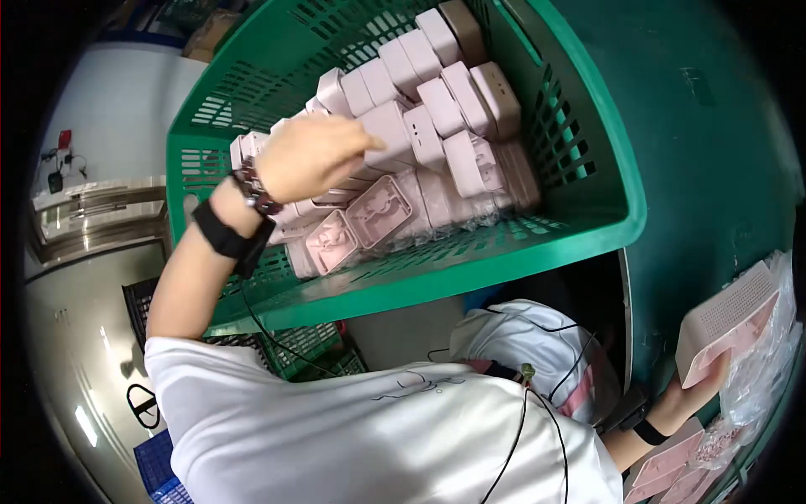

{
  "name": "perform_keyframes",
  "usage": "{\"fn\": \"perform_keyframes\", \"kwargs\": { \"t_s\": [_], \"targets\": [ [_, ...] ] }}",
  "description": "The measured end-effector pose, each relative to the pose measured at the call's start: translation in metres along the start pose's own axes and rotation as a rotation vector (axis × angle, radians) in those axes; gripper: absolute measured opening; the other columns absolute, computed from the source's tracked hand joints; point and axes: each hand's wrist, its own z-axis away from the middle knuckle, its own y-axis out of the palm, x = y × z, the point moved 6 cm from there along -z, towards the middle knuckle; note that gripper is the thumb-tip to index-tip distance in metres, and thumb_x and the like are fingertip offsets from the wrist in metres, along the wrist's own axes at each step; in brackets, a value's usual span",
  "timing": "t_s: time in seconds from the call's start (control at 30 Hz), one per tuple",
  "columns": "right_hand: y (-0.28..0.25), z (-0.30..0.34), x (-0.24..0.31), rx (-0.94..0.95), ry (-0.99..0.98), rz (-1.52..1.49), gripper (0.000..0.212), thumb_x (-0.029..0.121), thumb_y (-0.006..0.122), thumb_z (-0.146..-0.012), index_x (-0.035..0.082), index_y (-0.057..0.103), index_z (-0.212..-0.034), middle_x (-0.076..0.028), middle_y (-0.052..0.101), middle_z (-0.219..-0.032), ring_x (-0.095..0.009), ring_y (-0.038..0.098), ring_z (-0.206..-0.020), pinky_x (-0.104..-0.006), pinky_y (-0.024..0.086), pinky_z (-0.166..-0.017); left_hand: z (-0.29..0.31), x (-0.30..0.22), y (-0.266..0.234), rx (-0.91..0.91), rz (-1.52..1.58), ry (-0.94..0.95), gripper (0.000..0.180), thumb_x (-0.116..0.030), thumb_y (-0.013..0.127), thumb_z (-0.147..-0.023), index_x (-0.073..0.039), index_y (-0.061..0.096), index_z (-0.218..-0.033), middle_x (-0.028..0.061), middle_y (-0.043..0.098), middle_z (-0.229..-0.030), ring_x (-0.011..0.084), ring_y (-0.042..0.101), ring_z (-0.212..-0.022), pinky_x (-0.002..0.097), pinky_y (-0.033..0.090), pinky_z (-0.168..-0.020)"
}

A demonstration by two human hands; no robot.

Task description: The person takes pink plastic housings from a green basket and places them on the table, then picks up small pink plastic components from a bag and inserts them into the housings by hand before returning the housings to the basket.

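Observation:
My left hand (315, 158) is over a green basket (403, 290) packed with pale pink plastic housings. Its fingers are bunched together and overlap the edge of one pink housing (390, 126); whatever they hold, if anything, is hidden. Just below the hand, two open-sided housings (380, 210) show their hollow insides. At the lower right, my right hand (709, 382) grips a pink housing (726, 323) with a dotted, perforated face, held tilted beside clear plastic wrap (764, 370).
A dark green table surface (697, 168) lies right of the basket. More pink parts (663, 466) sit near my right wrist. Black and green crates (306, 349) stand below the basket, and a blue crate (159, 466) at lower left. Thin black cables hang across my shirt.

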Motion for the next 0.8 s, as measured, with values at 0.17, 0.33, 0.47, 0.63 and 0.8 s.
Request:
{"fn": "perform_keyframes", "kwargs": {
  "t_s": [0.17, 0.33, 0.47, 0.63, 0.8],
  "targets": [
    [-0.024, -0.011, -0.014, 0.080, -0.137, 0.259, 0.052, 0.017, 0.057, -0.079, -0.006, 0.039, -0.123, -0.012, 0.048, -0.112, -0.020, 0.049, -0.099, -0.0306, 0.040, -0.087, 0.082, 0.010, 0.168, 0.374, 0.119, 0.101, 0.033, -0.010, 0.055, -0.072, -0.015, 0.056, -0.105, 0.0064, 0.053, -0.095, 0.0242, 0.053, -0.088, 0.0351, 0.044, -0.071],
    [-0.010, -0.005, -0.008, 0.291, -0.356, 0.469, 0.058, 0.022, 0.065, -0.076, -0.006, 0.041, -0.121, -0.010, 0.050, -0.109, -0.018, 0.050, -0.096, -0.0277, 0.040, -0.085, 0.125, 0.013, 0.228, 0.281, 0.026, -0.008, 0.032, -0.013, 0.053, -0.075, -0.016, 0.056, -0.106, 0.0069, 0.052, -0.096, 0.0234, 0.052, -0.090, 0.0363, 0.042, -0.074],
    [-0.016, -0.002, -0.004, 0.295, -0.342, 0.505, 0.054, 0.022, 0.063, -0.079, -0.006, 0.042, -0.119, -0.009, 0.051, -0.107, -0.016, 0.050, -0.095, -0.0259, 0.040, -0.084, 0.117, 0.014, 0.238, 0.293, 0.009, -0.060, 0.030, -0.016, 0.050, -0.077, -0.016, 0.056, -0.106, 0.0070, 0.053, -0.096, 0.0224, 0.054, -0.089, 0.0362, 0.042, -0.074],
    [-0.018, -0.015, -0.018, 0.163, -0.145, 0.402, 0.042, 0.021, 0.056, -0.085, -0.005, 0.045, -0.118, -0.006, 0.054, -0.105, -0.014, 0.052, -0.092, -0.0251, 0.042, -0.083, 0.093, 0.005, 0.210, 0.281, 0.028, 0.050, 0.026, -0.015, 0.049, -0.076, -0.015, 0.057, -0.101, 0.0049, 0.055, -0.094, 0.0208, 0.057, -0.079, 0.0350, 0.045, -0.068],
    [-0.004, -0.003, -0.013, -0.023, 0.294, -0.368, 0.038, 0.023, 0.051, -0.089, 0.000, 0.047, -0.118, -0.009, 0.056, -0.108, -0.019, 0.057, -0.093, -0.0297, 0.046, -0.082, 0.025, -0.024, 0.121, 0.225, 0.021, 0.153, 0.023, -0.010, 0.052, -0.073, -0.012, 0.057, -0.095, 0.0031, 0.059, -0.093, 0.0213, 0.058, -0.066, 0.0345, 0.048, -0.060]
  ]
}}
